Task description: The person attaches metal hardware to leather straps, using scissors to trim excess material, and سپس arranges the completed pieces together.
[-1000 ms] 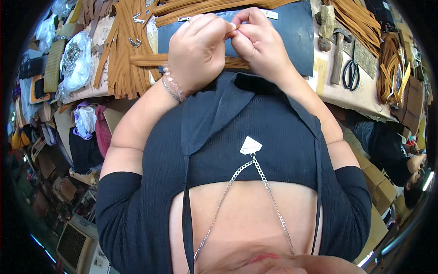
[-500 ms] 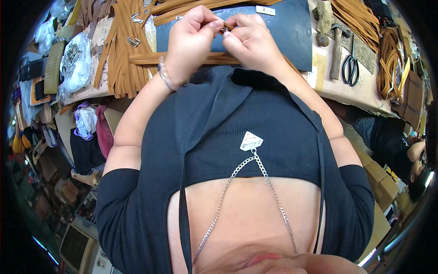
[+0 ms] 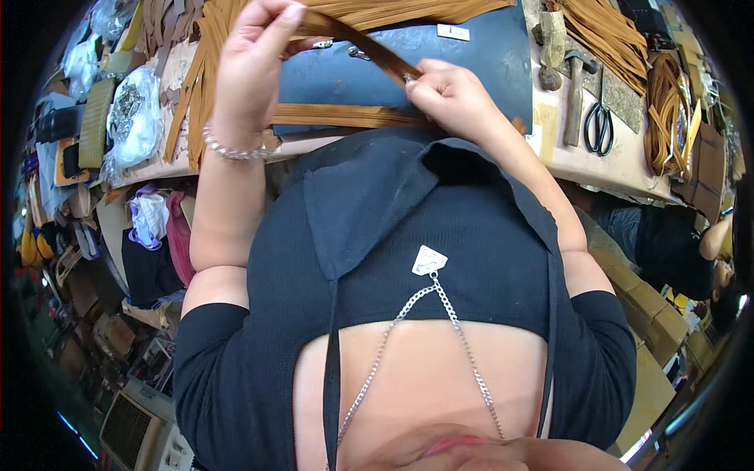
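Observation:
A brown zipper [image 3: 361, 43] is stretched between my two hands above a dark blue-grey mat [image 3: 491, 86]. At its upper left end, my left hand [image 3: 263, 47] is closed on the tape between thumb and fingers. My right hand [image 3: 449, 90] pinches the other end, where a small metal piece, likely the slider, shows at the fingertips. Below the hands more brown zippers [image 3: 338, 116] lie across the mat's near edge. Beneath the stretched tape, a small metal zipper pull [image 3: 357, 52] rests on the mat.
Loose brown zippers [image 3: 192, 106] hang over the table at left, near a plastic bag of metal parts [image 3: 133, 106]. To the right lie a hammer [image 3: 577, 94], black-handled scissors [image 3: 599, 125] and a bundled coil of zippers [image 3: 664, 118]. Another person [image 3: 667, 243] is at far right.
My hands were close together over a small piece. Now the left has moved up and left and the right slightly down and right, with the zipper drawn out between them.

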